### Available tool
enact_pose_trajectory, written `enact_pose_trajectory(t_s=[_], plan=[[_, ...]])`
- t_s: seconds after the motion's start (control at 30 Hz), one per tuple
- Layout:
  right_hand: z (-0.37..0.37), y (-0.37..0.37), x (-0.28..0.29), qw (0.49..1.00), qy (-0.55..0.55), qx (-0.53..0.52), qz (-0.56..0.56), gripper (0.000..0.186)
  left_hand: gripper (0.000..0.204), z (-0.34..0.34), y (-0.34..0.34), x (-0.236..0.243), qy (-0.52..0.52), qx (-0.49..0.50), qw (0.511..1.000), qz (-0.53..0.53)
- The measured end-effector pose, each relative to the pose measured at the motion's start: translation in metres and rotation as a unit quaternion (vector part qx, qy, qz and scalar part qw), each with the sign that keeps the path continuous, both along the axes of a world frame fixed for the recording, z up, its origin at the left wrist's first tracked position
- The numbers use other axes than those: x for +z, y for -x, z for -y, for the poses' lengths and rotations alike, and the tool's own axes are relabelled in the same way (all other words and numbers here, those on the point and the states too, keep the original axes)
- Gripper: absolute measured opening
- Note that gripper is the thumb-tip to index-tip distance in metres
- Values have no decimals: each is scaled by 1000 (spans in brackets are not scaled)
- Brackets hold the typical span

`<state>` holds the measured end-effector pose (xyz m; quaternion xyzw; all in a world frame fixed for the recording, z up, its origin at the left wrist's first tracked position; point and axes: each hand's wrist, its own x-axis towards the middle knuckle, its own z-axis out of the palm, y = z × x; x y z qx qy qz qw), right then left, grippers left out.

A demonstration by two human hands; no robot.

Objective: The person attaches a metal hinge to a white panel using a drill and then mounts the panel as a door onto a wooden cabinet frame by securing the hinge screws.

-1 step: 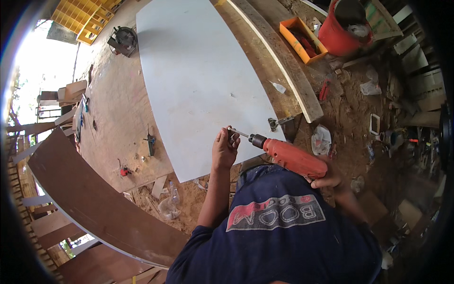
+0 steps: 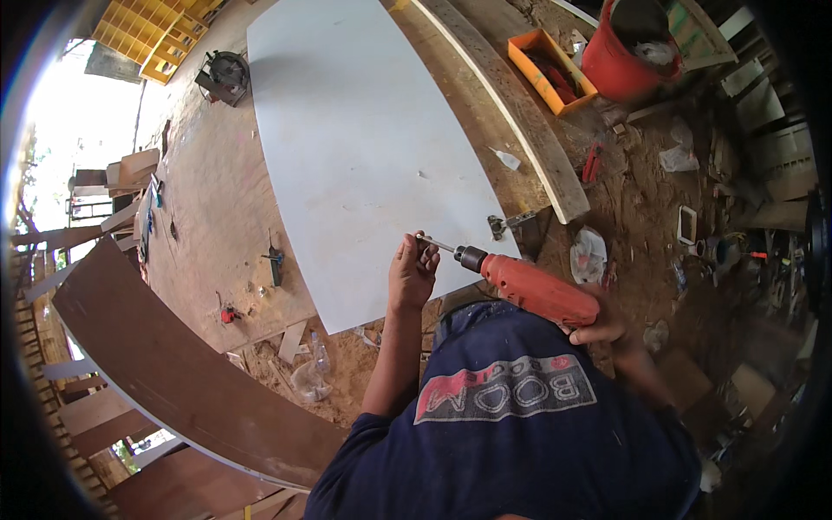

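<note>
Over the white sheet (image 2: 364, 113), the left hand (image 2: 411, 276) pinches the tip of the bit (image 2: 439, 244) between thumb and fingers. The red drill (image 2: 542, 288) is at three o'clock from it, its rear gripped by the right hand (image 2: 602, 324), though the exact finger placing is hidden. Good practice: drill stopped while fingertips are so near, bit and chuck (image 2: 471, 257) in one straight line.

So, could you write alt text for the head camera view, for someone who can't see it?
A person's right-hand grip holds a red drill, its long bit reaching to the left-hand grip. Beyond lies a large white sheet, with an orange tray and a red bucket at upper right.
</note>
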<state>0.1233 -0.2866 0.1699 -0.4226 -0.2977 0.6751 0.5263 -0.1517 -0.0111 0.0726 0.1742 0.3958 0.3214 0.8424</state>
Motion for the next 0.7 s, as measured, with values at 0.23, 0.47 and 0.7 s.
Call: enact_pose_trajectory(t_s=[0.23,0.47,0.7], plan=[[41,-48,-5,999,33,25,22,83,31,26,-29,-14,-16,-54,998,4],[49,-61,8,983,2,18,182,63,28,23,-43,-23,9,-229,969,-94],[16,-16,47,925,216,13,313,64,24,57,-94,-111,230,-110,963,-87]])
